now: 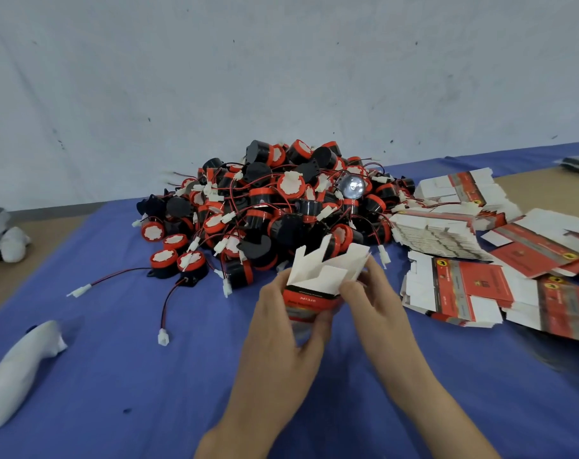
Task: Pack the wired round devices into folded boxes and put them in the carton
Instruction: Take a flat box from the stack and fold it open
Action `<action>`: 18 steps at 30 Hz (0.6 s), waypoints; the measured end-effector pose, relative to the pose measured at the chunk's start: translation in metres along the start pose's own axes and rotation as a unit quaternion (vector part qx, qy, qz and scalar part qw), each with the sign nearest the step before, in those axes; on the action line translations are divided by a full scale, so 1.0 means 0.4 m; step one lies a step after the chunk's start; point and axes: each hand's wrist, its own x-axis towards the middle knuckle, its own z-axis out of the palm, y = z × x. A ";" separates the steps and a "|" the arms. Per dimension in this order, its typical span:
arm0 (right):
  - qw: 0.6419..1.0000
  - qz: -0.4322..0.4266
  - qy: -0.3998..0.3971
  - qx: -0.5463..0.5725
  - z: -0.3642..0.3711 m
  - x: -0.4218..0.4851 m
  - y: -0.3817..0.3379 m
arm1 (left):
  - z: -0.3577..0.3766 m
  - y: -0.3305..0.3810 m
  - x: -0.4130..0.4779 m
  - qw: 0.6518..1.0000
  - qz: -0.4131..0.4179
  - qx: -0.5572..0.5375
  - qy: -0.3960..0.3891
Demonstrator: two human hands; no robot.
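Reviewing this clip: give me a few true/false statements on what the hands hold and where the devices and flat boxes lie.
1. The left hand and the right hand both hold one small red-and-white cardboard box with its white top flaps open. True.
2. The pile of black-and-red round wired devices lies on a green cloth. False: the cloth is blue.
3. The flat unfolded red-and-white box blanks lie to the right of the pile. True.
4. The right hand is lifting a device from the pile. False: its fingers are on the box's flaps.
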 end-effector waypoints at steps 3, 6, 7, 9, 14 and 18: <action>0.998 -0.008 -0.063 -0.014 0.005 -0.009 0.004 | 0.003 -0.001 0.006 1.000 -0.016 -0.012 -0.014; 0.993 -0.002 -0.109 -0.046 0.016 -0.018 0.010 | 0.005 -0.002 0.012 0.999 -0.018 -0.011 -0.032; 0.992 0.002 -0.112 -0.050 0.018 -0.020 0.010 | 0.006 -0.001 0.013 0.999 -0.018 -0.008 -0.039; 0.992 0.003 -0.116 -0.049 0.018 -0.020 0.007 | 0.008 0.000 0.012 0.999 -0.020 -0.006 -0.044; 0.991 -0.011 -0.133 -0.031 0.005 -0.022 -0.007 | 0.010 0.007 0.018 0.999 -0.021 -0.008 -0.034; 0.990 -0.006 -0.141 -0.023 -0.002 -0.024 -0.011 | 0.012 0.007 0.018 0.999 -0.020 -0.004 -0.040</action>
